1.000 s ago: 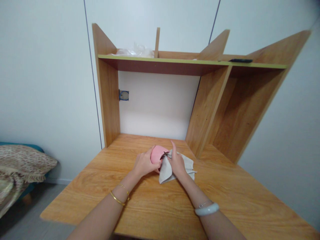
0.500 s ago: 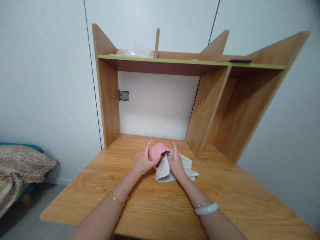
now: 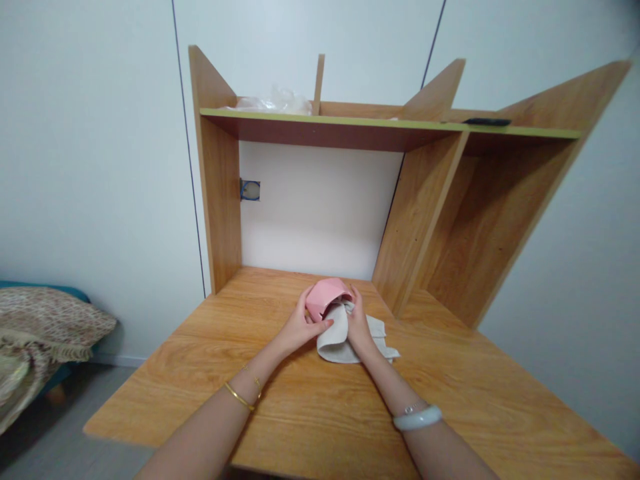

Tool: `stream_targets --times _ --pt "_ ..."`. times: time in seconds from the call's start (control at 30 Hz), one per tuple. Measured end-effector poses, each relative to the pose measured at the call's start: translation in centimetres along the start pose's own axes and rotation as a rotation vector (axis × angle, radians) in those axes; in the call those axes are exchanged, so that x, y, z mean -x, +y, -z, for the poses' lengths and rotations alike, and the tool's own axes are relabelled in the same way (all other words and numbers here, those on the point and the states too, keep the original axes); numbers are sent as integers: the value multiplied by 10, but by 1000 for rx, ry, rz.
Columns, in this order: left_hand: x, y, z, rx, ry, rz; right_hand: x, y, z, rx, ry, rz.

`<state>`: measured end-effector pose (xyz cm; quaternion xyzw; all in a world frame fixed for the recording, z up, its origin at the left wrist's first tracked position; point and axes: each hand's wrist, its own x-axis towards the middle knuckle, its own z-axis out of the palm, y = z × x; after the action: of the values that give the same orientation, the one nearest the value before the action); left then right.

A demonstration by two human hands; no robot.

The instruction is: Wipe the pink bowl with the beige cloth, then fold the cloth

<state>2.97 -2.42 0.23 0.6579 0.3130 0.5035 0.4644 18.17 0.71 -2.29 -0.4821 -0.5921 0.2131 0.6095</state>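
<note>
A pink faceted hollow vessel (image 3: 329,293), perhaps a bowl or pot, is tipped with its opening toward me and to the right. My left hand (image 3: 300,325) is wrapped round its left side and lower rim. A light grey cloth (image 3: 334,337) is bunched at the opening, and the rest of it drapes down onto the desk. My right hand (image 3: 358,323) grips the cloth at the vessel's right rim, with part of it pushed into the mouth. Some right fingers are hidden behind the cloth and rim.
The wooden desk (image 3: 200,387) carries a shelf unit (image 3: 435,220) at its back. A clear plastic bag (image 3: 280,101) and a black flat object (image 3: 487,122) lie on the upper shelf. An open wall socket box (image 3: 250,191) is behind. A patterned blanket (image 3: 55,320) covers furniture at left.
The pink vessel has turned in my hands, so its opening and the cloth at its mouth show more. Both hands have shifted slightly, and the right thumb has come down against the rim.
</note>
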Motion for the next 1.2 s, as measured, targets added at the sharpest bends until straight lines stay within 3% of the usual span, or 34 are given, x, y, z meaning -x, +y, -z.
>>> stream_targets --times 0.13,0.3,0.63,0.87,1.2 --pt "-2 3 1 35 41 -13 -3 5 -2 -37 32 -42" --pt "-7 -2 3 -24 84 -23 -6 9 -2 83 57 -101" --pt "-6 4 16 -515 153 5 -5 6 -2 230 15 -97" --pt "-2 15 18 -759 125 22 0 -7 1 371 -50 -50" --pt "1 23 17 -811 75 50 4 -18 7 601 -129 25"
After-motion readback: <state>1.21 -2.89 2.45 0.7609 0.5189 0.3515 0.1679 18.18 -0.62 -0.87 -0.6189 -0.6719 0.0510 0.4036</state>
